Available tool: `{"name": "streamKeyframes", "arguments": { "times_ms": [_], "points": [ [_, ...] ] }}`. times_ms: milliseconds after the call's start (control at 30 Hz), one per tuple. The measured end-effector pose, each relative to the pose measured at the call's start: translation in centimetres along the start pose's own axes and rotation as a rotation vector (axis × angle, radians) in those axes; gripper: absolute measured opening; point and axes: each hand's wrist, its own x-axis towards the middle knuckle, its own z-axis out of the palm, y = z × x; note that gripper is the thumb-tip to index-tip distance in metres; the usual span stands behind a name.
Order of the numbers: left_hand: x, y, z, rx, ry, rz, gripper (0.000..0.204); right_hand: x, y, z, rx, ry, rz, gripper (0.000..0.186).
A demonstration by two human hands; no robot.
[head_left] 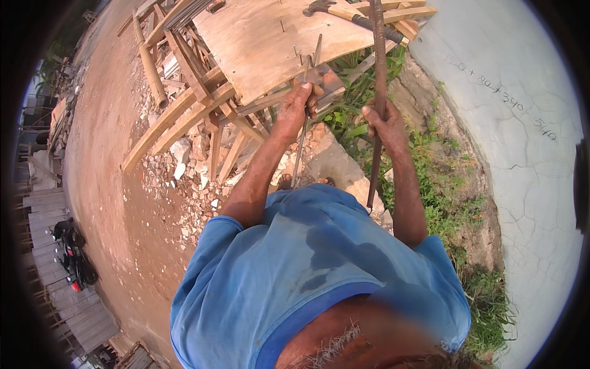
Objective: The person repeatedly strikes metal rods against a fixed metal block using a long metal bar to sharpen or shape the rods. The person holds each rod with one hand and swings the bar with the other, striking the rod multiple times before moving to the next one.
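Note:
My left hand [296, 112] is closed around a thin metal rod [300, 150], which runs down toward my feet. The rod's top reaches the near edge of a plywood board [246, 43], beside upright metal pins [295, 50]. My right hand [388, 128] grips a longer, thicker rusty metal bar [379, 67]. That bar stands nearly upright in the view, its lower end close to my shirt and its upper end running out of the top of the picture. A claw hammer [347, 16] lies on the board's far right corner, partly behind the bar.
Timber beams [178, 117] prop up the board and stick out to the left over broken rubble [187, 184]. A cracked pale wall [510, 123] rises on the right, with green weeds [448, 178] along its foot. A dark motorcycle [74, 255] is parked far left beyond the dirt road [104, 184].

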Motion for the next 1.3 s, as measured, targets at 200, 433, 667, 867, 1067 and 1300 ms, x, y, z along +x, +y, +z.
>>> {"name": "streamKeyframes", "arguments": {
  "times_ms": [200,433,667,867,1067,1300],
  "points": [
    [-4.2,-1.4,-2.8,0.558,-0.114,0.201,0.048,1.7,0.3,2.1,-0.213,0.023,0.100,0.040],
    [-5.9,-2.0,-2.3,1.047,-0.413,0.446,0.032,2.0,-0.2,4.8,0.107,-0.116,0.162,0.036],
    [-6.2,-3.4,-2.1,0.741,-0.188,0.094,0.028,4.0,0.4,5.3,0.075,-0.079,0.247,0.023],
    [-1.8,-8.9,1.5,0.171,-0.071,0.091,0.024,8.8,-0.9,4.6,-0.073,-0.121,0.186,0.023],
    [-0.6,-12.0,7.9,-0.344,-0.054,-0.106,0.025,10.8,-2.5,4.4,-0.353,-0.226,0.067,0.022],
    [-1.4,-11.9,7.4,-0.684,-0.130,-0.295,0.029,10.8,-1.6,5.7,-0.504,-0.290,0.029,0.034]
  ]
}}
